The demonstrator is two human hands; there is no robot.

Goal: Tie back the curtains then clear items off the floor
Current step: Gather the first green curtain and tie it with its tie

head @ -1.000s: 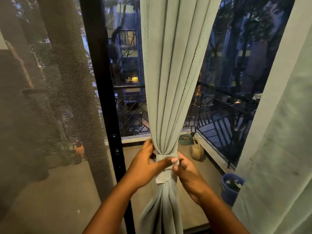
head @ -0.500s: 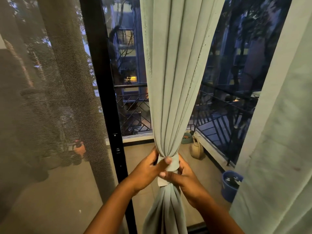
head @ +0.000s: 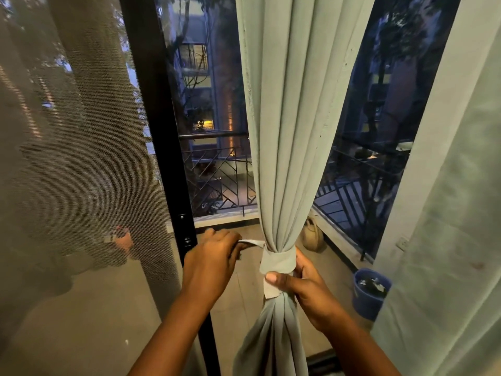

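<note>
Fingers [head: 233, 246] of left hand [head: 210, 263] pinching tieback [head: 278, 260] end, drawn toward nine o'clock; right hand [head: 303, 287] fingers curled around gathered curtain [head: 287, 131], thumb pressing the band.

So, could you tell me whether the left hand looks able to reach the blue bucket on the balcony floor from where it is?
Probably not: the left hand pinches the tieback strap, and the gathered curtain hangs between it and the blue bucket.

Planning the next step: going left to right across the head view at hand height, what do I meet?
Mesh screen → black door frame → left hand → tie-back band → right hand → blue bucket → second curtain.
</note>
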